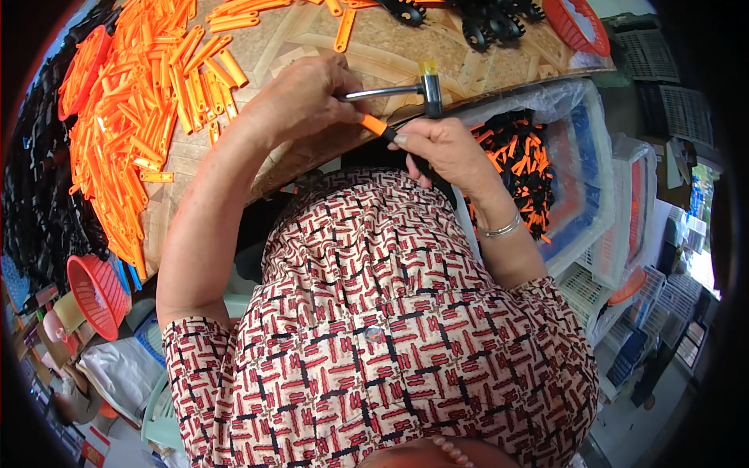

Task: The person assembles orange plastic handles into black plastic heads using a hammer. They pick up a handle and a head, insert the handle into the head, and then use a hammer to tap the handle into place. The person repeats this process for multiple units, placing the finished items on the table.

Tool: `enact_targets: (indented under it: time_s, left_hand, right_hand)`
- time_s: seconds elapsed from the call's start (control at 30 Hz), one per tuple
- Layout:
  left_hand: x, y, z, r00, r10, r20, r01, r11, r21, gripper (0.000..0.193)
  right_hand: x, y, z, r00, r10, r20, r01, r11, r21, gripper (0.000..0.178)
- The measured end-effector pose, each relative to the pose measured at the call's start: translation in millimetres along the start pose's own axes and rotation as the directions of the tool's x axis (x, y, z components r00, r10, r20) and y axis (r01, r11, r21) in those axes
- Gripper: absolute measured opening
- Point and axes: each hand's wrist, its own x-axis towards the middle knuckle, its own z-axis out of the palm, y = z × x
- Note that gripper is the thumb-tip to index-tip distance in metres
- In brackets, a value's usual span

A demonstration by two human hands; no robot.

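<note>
My left hand (300,97) is closed over the table's near edge. Out of its fingers runs the metal shaft of a small hammer (431,92), whose head has a yellow face on one end and a black one on the other. Between my hands an orange plastic handle (374,124) touches the left fingers. Its other end meets a black plastic kitchen utensil (389,136), gripped by my right hand (441,148). Most of that utensil is hidden under the right fingers. A heap of loose orange handles (129,117) covers the left of the table.
Black slotted utensil heads (491,27) lie at the table's far right, beside a red basket (577,27). A plastic-lined crate (573,168) right of me holds orange-and-black pieces (519,168). Black parts (39,179) and another red basket (97,296) are at far left.
</note>
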Motion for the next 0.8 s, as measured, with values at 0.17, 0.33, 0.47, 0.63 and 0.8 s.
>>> enact_targets:
  time_s: [0.17,0.33,0.47,0.63,0.8]
  left_hand:
    - [-2.1,5.1,5.8,0.999,-0.047,-0.001,0.047,0.998,0.043,0.024]
    - [-17.6,10.3,6.5,0.98,-0.091,-0.175,0.1,0.994,0.045,0.027]
    - [-48.2,15.1,-2.3,0.92,-0.314,-0.233,0.211,0.901,-0.38,0.037]
    - [-90.8,36.5,4.3,0.785,-0.106,-0.61,0.001,0.985,-0.171,0.038]
    - [-114.8,48.5,28.6,0.902,-0.196,-0.385,0.285,0.94,0.188,0.047]
  right_hand:
    - [4.9,-3.2,3.6,0.992,0.072,0.1,-0.09,0.98,0.179,0.032]
    - [5.2,-2.9,12.2,0.995,0.087,0.056,-0.096,0.979,0.182,0.036]
    - [6.2,4.6,18.1,0.997,0.072,-0.034,-0.068,0.992,0.108,0.036]
    - [4.4,3.3,21.2,1.0,0.017,0.004,-0.017,0.977,0.211,0.031]
    - [4.6,5.4,19.4,0.998,-0.005,0.058,-0.009,0.971,0.239,0.029]
